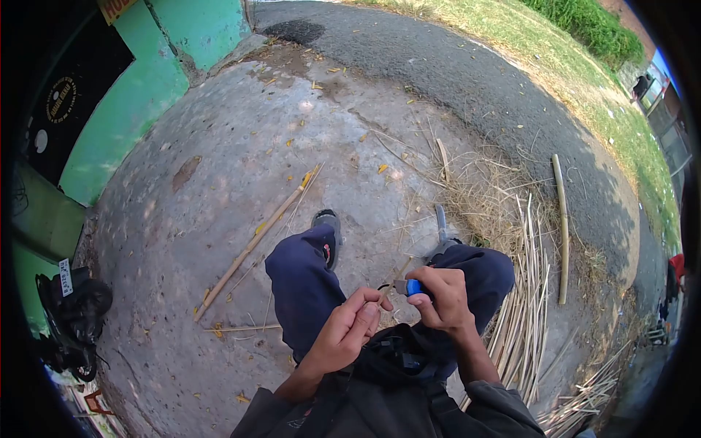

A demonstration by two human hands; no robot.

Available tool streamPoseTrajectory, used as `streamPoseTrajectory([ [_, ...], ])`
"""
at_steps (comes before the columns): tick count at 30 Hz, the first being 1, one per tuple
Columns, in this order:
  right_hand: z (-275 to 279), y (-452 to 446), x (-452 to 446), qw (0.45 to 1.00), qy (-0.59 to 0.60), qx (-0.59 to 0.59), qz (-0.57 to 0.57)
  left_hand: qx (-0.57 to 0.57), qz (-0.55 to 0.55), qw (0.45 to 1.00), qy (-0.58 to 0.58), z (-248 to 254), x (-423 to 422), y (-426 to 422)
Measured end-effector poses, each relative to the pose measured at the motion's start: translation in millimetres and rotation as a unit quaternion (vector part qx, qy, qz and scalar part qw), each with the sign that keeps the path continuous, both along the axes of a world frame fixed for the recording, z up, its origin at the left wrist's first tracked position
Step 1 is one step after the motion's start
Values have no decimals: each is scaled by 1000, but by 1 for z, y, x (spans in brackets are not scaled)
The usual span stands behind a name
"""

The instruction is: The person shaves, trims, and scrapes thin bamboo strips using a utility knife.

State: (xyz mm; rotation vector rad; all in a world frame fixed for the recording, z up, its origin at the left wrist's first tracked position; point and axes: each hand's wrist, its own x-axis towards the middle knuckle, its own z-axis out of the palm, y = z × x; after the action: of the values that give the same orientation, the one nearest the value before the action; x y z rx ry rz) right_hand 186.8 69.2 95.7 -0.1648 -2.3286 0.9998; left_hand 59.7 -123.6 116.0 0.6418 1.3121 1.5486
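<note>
Over my lap, my left hand (349, 330) pinches a thin bamboo strip (385, 293) that slants up and away between my knees. My right hand (442, 298) is closed around a blue-handled knife (413, 287). The knife's short metal blade points left at the strip, close to my left fingertips; whether it touches the strip I cannot tell. A larger blade (441, 219) lies on the ground by my right shoe. Beside my right leg is a bundle of long split bamboo strips (524, 306).
A bamboo pole (561, 226) lies at the right, and a thinner stick (252, 244) at the left. Dry shavings (485, 186) cover the ground ahead on the right. A motorcycle (80, 310) stands at far left near a green wall (139, 95). Asphalt (409, 51) curves past beyond.
</note>
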Motion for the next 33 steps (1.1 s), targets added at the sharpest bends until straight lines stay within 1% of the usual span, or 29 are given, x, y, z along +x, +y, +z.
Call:
streamPoseTrajectory([
  [3,0,-1,-2,1000,-9,21,10,12,-21,1000,17,2,0,-1],
  [5,2,0,-3,1000,-11,27,11,-29,-31,990,134,7,0,-1],
  [6,2,0,-2,999,-12,36,9,-29,-31,990,134,7,0,0],
  [8,3,-1,-2,999,-13,45,6,-23,4,974,223,5,2,4],
  [9,3,-1,-2,998,-17,58,3,-23,2,974,223,6,4,6],
  [11,3,-1,-1,997,-21,72,-2,-18,66,953,295,8,9,9],
  [13,2,-1,-1,995,-33,90,-16,-33,73,951,299,14,12,11],
  [15,-4,0,-3,995,-19,97,-25,-47,80,948,304,15,11,10],
  [17,-6,0,-5,994,-5,104,-33,-56,61,956,280,10,8,8],
  [18,-5,2,-7,990,-8,133,-51,-56,62,956,281,8,5,8],
  [19,-4,4,-8,985,-13,159,-70,-66,44,963,258,7,2,8],
  [20,-8,13,-12,980,19,109,-164,-75,26,969,236,6,0,7],
  [21,-14,30,-18,964,51,60,-255,-73,26,969,236,8,2,1],
  [22,-19,76,-15,940,33,5,-341,-47,-23,971,232,10,9,-8],
  [23,-22,112,-5,904,12,-50,-424,-22,-74,971,225,11,14,-14],
  [24,-20,113,-4,905,15,-47,-423,-19,-15,972,234,8,16,-9],
  [25,-19,111,-5,925,50,-183,-329,-16,-7,971,238,4,9,-5],
  [26,-20,105,-1,917,76,-317,-230,-43,8,972,229,1,0,-3],
  [27,-15,94,0,917,74,-316,-232,-67,17,973,219,-3,-8,-1],
  [28,-4,77,-4,926,71,-343,-137,-75,-10,971,226,-6,-15,-1],
  [29,6,61,-9,926,66,-369,-38,-75,-9,972,224,-4,-17,3],
  [30,13,48,-12,926,65,-369,-35,-80,-24,974,212,-1,-20,7],
  [31,19,37,-15,923,46,-381,-6,-84,-38,975,201,2,-22,10],
  [32,22,31,-17,919,29,-393,21,-85,-38,975,204,1,-24,12],
  [33,23,29,-19,918,32,-394,20,-69,-55,971,221,-1,-24,14],
])
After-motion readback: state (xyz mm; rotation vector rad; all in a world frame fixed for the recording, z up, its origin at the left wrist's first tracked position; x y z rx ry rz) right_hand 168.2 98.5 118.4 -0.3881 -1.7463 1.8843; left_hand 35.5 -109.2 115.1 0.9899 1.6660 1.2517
